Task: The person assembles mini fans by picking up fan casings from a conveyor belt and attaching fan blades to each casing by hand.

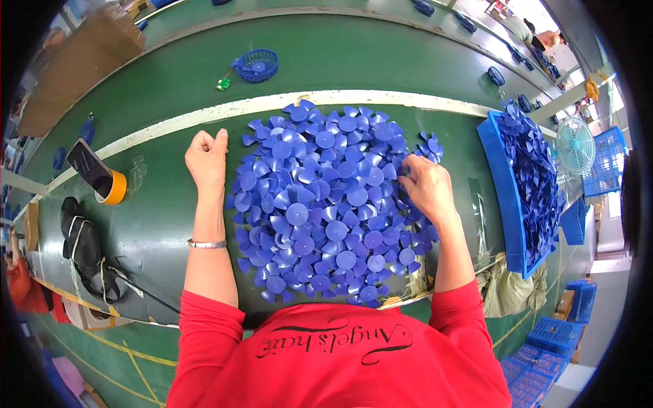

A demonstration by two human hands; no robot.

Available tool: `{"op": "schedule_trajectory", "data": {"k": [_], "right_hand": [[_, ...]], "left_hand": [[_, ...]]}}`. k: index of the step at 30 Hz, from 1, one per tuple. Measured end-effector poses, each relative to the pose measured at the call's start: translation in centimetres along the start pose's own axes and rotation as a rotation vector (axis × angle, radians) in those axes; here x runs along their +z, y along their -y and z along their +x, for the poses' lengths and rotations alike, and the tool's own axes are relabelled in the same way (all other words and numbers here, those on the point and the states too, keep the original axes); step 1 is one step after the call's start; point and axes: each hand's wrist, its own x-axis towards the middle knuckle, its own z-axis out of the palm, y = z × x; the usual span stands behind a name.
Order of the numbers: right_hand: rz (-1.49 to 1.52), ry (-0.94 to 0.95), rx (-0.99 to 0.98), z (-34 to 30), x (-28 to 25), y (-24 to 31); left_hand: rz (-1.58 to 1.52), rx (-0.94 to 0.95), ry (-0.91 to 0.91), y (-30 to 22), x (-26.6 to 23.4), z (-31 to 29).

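A broad heap of small blue plastic fan blades (333, 211) covers the middle of the green bench, directly in front of me. My right hand (430, 189) is at the heap's right edge, its fingers bent and closed on a fan blade that they partly hide. Left of the heap, apart from it, my left hand (206, 162) is raised in a fist with the thumb on top. Whatever that fist may hold is hidden by the curled fingers. A metal bracelet (207, 243) circles my left wrist.
At the right stands a blue bin (505, 194) full of fan blades. A phone (90, 167) leans on a yellow tape roll (112, 188) at the left, near a black bag-like item (88, 251). Beyond the white strip (286, 102) lies a blue fan housing (257, 66).
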Motion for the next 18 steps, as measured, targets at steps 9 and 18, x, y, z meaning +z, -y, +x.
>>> {"op": "schedule_trajectory", "data": {"k": [9,18], "right_hand": [[0.208,0.079,0.221,-0.9,-0.6,-0.5],[0.225,-0.027,0.108,0.0,1.1,-0.9]], "left_hand": [[0.037,-0.014,-0.012,-0.9,-0.1,-0.2],[-0.121,-0.113,0.054,-2.2,0.2,-0.4]]}}
